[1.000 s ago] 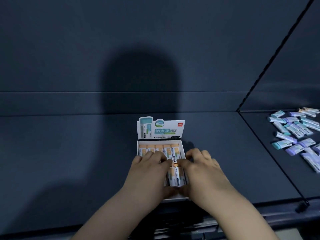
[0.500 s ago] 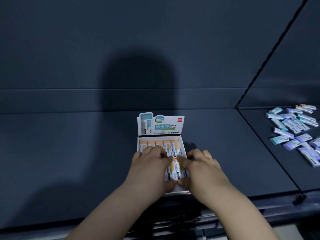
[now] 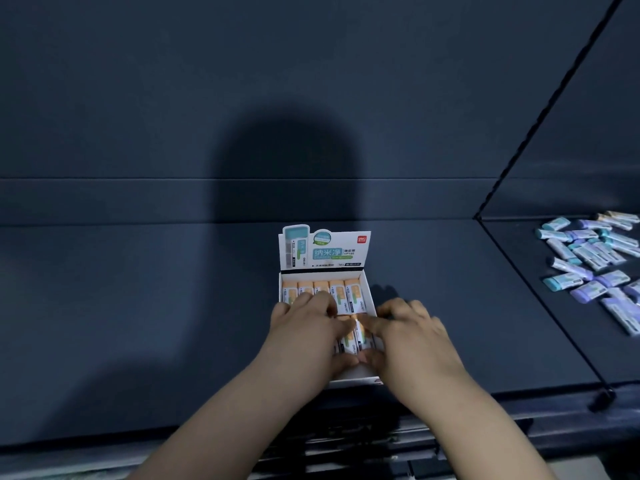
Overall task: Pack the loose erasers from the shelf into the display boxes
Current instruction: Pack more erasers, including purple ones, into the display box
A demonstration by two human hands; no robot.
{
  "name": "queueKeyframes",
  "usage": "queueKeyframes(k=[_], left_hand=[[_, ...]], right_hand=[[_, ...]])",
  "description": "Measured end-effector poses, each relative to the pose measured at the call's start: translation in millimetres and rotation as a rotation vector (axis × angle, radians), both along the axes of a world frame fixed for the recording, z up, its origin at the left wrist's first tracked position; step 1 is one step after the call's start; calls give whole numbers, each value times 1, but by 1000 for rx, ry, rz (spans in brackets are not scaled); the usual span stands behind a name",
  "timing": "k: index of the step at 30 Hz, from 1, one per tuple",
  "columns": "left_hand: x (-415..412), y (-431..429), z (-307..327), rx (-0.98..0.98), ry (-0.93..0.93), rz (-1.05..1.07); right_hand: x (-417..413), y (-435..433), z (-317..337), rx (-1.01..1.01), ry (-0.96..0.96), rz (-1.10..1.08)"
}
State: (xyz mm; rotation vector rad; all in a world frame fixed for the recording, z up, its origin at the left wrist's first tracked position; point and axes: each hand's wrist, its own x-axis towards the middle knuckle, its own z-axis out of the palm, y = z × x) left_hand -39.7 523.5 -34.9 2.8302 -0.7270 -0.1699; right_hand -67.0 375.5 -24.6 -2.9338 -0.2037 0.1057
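A white display box (image 3: 370, 295) with an upright printed header card stands at the shelf's front edge. Its back row holds several orange erasers (image 3: 337, 293) standing side by side. More orange erasers (image 3: 356, 336) show in the front row between my hands. My left hand (image 3: 304, 336) covers the front row's left part, fingers curled over the erasers and thumb at their near end. My right hand (image 3: 412, 336) grips the same row from the right, its index finger on the erasers. Loose teal and purple erasers (image 3: 588, 254) lie on the neighbouring shelf section to the right.
A thin dark divider (image 3: 540, 289) runs between this shelf section and the one with the loose erasers. The dark shelf surface (image 3: 138, 306) stretches left of the box. The shelf's front lip (image 3: 519, 396) lies just below the box.
Both hands stay on the box's front row, with the fingertips shifting only slightly. The view has moved a little.
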Motion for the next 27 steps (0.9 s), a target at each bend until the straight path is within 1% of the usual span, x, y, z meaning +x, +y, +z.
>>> queueKeyframes(k=[6, 8, 10, 12, 14, 16, 20, 24, 27], left_hand=[[-1, -1, 2, 1, 3, 20], [0, -1, 4, 13, 32, 21], [-1, -1, 10, 26, 47, 15], [-3, -2, 16, 48, -12, 15], [-8, -11, 26, 69, -100, 19], [-19, -29, 34, 23, -175, -12], [-36, -74, 28, -88, -220, -57], [-36, -117, 17, -77, -221, -59], [-31, -150, 17, -21, -219, -1]], right_hand=[[-1, -1, 0, 19, -21, -6], [-2, -4, 3, 22, -69, -10], [-3, -8, 8, 26, -158, -37], [-3, -17, 10, 35, -267, -73], [-4, -31, 10, 21, -316, -103], [-7, -44, 12, 13, -333, -112], [-14, -76, 12, -15, -337, -102], [-13, -123, 13, -85, -311, -88], [-9, -162, 16, -109, -279, -61]])
